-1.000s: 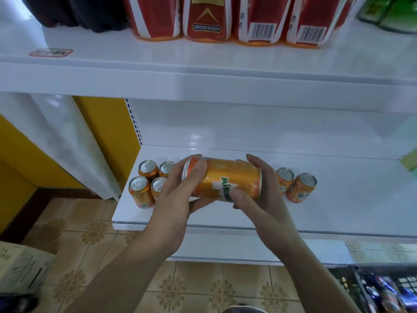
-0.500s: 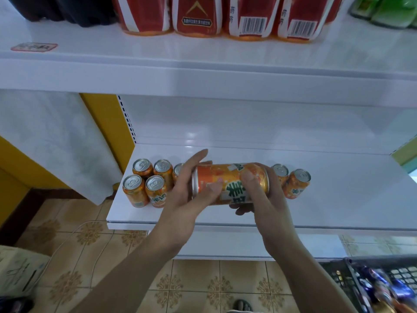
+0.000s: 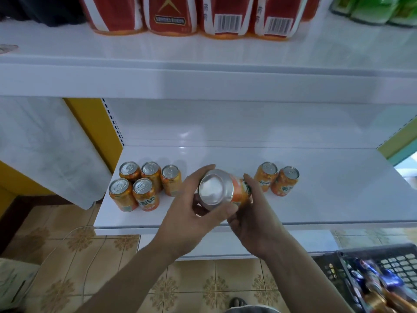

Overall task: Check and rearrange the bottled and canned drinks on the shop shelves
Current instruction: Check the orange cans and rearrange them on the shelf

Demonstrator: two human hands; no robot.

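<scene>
View from a head-worn camera, looking down at white shop shelves. Both of the person's bare hands hold one orange drink can in the air, just above the front part of the lower shelf and near its middle. The can lies tipped on its side, with its plain silver base turned up toward the camera and its printed orange body pointing away to the right.

The left hand grips the base end. Its fingers are curled around the rim, one over the top and the others underneath. The right hand cups the can's body from below and from the right, and its fingers wrap around the far side with one digit raised beside the label.

A cluster of five matching orange cans stands upright on the lower shelf to the left of the hands, three in a back row and two in front, all touching or nearly touching. To the right of the hands a pair of the same cans stands upright, side by side.

The upper shelf carries a row of red and white packs with barcodes, and green packs at the far right.

Patterned tan floor tiles show below the shelves. At the lower right corner is a dark plastic basket holding blurred drink containers.
</scene>
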